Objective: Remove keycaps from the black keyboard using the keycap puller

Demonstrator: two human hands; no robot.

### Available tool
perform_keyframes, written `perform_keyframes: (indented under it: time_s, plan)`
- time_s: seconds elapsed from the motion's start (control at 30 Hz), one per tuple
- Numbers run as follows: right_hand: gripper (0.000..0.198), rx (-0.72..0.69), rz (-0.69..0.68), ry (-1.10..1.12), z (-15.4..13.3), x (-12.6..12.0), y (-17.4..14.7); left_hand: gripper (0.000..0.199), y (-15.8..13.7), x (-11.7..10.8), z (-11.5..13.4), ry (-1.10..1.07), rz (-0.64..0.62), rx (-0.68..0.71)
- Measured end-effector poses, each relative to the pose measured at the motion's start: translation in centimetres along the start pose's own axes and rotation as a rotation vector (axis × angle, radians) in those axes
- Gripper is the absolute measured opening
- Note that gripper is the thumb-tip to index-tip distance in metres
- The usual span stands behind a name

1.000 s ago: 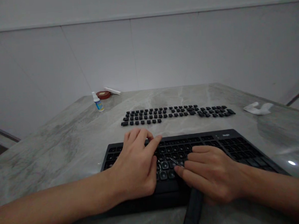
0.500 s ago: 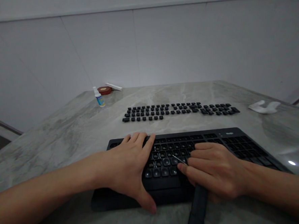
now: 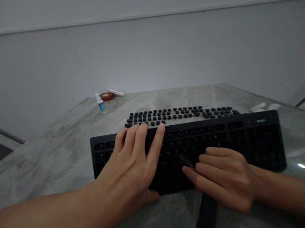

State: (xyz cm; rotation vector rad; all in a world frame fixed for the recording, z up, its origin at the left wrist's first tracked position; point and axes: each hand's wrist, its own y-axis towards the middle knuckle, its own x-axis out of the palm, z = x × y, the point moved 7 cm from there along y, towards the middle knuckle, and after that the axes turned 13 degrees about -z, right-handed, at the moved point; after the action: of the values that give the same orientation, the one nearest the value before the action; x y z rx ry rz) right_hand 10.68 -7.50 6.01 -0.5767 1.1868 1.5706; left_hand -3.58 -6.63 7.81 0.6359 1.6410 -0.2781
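My left hand (image 3: 131,163) grips the black keyboard (image 3: 183,192) near its left half, with fingers over the far edge and thumb at the near edge. The keyboard is tilted up towards me, its far edge raised off the table, and its keycaps are off over much of the visible key area. In my closed right hand (image 3: 223,178) is a black-handled keycap puller (image 3: 206,214); its thin metal wires point at the middle of the keyboard. Behind the keyboard, removed black keycaps (image 3: 163,117) lie in rows on the table.
The grey marbled table (image 3: 54,161) runs back to a pale wall (image 3: 164,51). At the far left stand a small white-capped spray bottle (image 3: 102,105), a reddish-brown case (image 3: 106,97) and a white flat object (image 3: 116,92). Crumpled white tissue (image 3: 258,107) lies at the right.
The keyboard has gone from lying flat to tilted, its far edge lifted. My left hand has closed around its edges. My right hand still holds the puller, slightly to the right.
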Motion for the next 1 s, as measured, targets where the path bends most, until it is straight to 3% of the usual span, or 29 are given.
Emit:
perform_keyframes:
  time_s: [0.17,0.27,0.67,0.8,0.87,0.93,1.0]
  plan:
    - [0.014,-0.035,0.096,-0.135,-1.2,-0.8,-0.7,0.072,-1.7,-2.1,1.5,0.215,0.233,0.009]
    - [0.017,-0.046,0.115,-0.108,-1.7,-1.1,-0.7,0.057,-2.4,-2.5,2.1,0.289,0.293,0.002]
    - [0.023,-0.060,0.136,-0.059,-2.2,-1.2,-0.7,0.040,-3.4,-2.8,2.6,0.310,0.359,-0.036]
    - [0.020,0.007,0.090,0.010,-3.3,-0.3,-0.4,0.037,-3.9,-3.5,2.8,0.248,0.333,0.070]
    - [0.023,0.032,0.176,0.051,-4.2,0.2,-0.8,0.040,-4.4,-3.6,2.2,0.127,0.309,0.122]
    - [0.021,0.088,0.163,0.061,-4.8,1.6,-1.3,0.043,-5.2,-3.4,1.7,0.022,0.279,0.190]
    - [0.021,0.034,0.162,0.077,-5.7,2.7,-1.8,0.044,-5.7,-2.9,1.4,-0.040,0.221,0.237]
